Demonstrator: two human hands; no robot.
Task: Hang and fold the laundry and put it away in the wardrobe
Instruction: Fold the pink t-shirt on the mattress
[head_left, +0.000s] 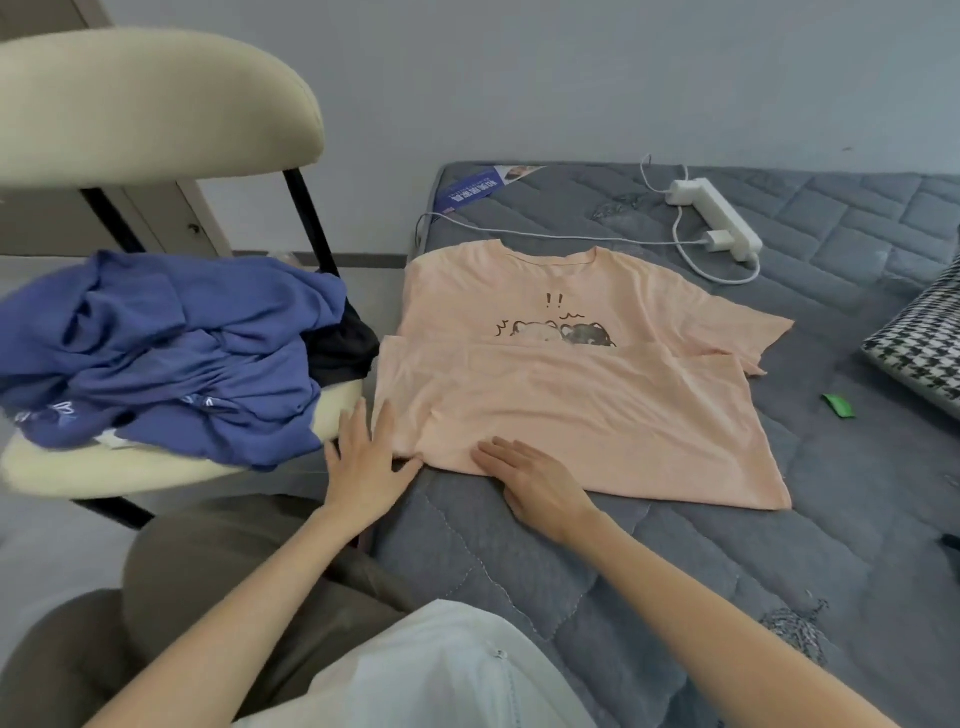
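Observation:
A peach T-shirt with a cartoon print lies on the grey quilted mattress, its lower half folded up over the print. My left hand lies flat, fingers straight, on the shirt's near left corner at the mattress edge. My right hand presses flat on the shirt's near edge, fingers pointing left. A heap of blue clothes with a dark garment under it sits on the cream chair to the left.
A white power strip with a plugged charger and cable lies at the mattress's far side. A houndstooth cushion is at the right, with a small green scrap near it. A blue leaflet lies at the far corner.

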